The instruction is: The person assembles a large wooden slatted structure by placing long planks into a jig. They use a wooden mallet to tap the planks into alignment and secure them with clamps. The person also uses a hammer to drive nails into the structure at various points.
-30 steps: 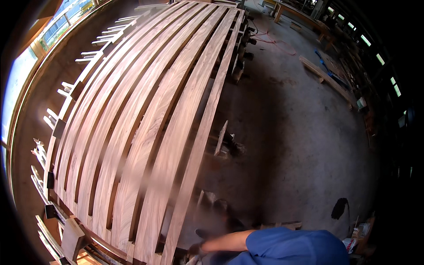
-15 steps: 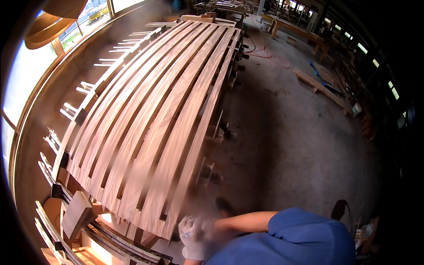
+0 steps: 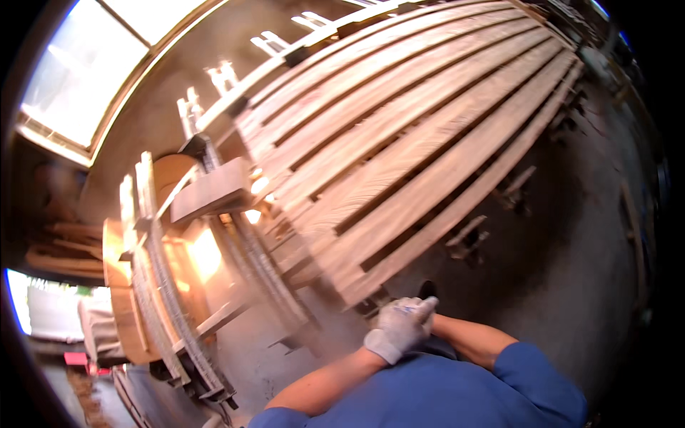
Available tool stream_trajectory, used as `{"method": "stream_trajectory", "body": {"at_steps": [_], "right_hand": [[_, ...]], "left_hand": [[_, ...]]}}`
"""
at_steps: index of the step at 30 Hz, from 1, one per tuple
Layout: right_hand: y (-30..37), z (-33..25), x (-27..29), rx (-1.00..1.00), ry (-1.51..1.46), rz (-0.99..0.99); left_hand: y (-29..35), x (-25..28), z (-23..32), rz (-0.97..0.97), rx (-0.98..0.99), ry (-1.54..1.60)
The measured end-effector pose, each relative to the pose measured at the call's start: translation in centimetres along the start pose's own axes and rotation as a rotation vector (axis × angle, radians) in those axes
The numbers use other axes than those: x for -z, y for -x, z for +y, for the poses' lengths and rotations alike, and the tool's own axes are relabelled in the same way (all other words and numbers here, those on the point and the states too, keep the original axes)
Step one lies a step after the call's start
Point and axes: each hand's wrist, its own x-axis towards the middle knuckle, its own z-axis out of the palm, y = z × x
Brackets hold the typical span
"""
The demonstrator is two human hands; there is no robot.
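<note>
Long brown wooden boards [image 3: 421, 153] lie side by side in a large panel, with dark gaps between them. Close to my body, just off the panel's near corner, my hands are together. My left hand [image 3: 401, 324], in a white work glove with a blue mark, has its fingers closed against my right hand. Most of my right hand [image 3: 429, 314] is hidden behind the left one, so its fingers do not show clearly. Whether anything is between the hands cannot be made out. Neither hand touches the boards.
A thick wooden block [image 3: 210, 189] sits by the panel's near left end. Long metal bar clamps [image 3: 160, 285] stand to the left, beside a curved wooden panel [image 3: 121, 299]. Clamp ends [image 3: 467, 239] stick out along the right side above the grey floor [image 3: 549, 314]. A bright window [image 3: 85, 68] is at upper left.
My view has swung left, so the boards appear further right and more clamps show at left. My left forearm has come into view, and the hands appear further right in the picture, still together.
</note>
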Motion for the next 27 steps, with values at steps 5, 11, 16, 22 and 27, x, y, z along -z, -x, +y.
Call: {"method": "stream_trajectory", "body": {"at_steps": [5,11,16,22,27], "right_hand": [[0.6,-0.3,-0.2,0.039,0.055,-0.076],[0.5,0.2,0.0,0.091,0.054,-0.134],[0.2,1.1,0.1,0.107,0.033,-0.161],[-0.1,1.9,0.4,0.127,0.017,-0.181],[-0.2,3.1,0.2,0.131,0.023,-0.196]], "left_hand": [[-0.3,0.5,1.1,-0.049,0.063,0.0],[0.0,-1.4,1.3,-0.055,0.089,-0.046],[-1.7,-2.7,1.2,-0.175,0.131,-0.081],[-1.6,-6.8,-0.4,-0.41,0.204,-0.083],[-3.4,-6.1,0.7,-0.278,0.217,-0.013]]}}
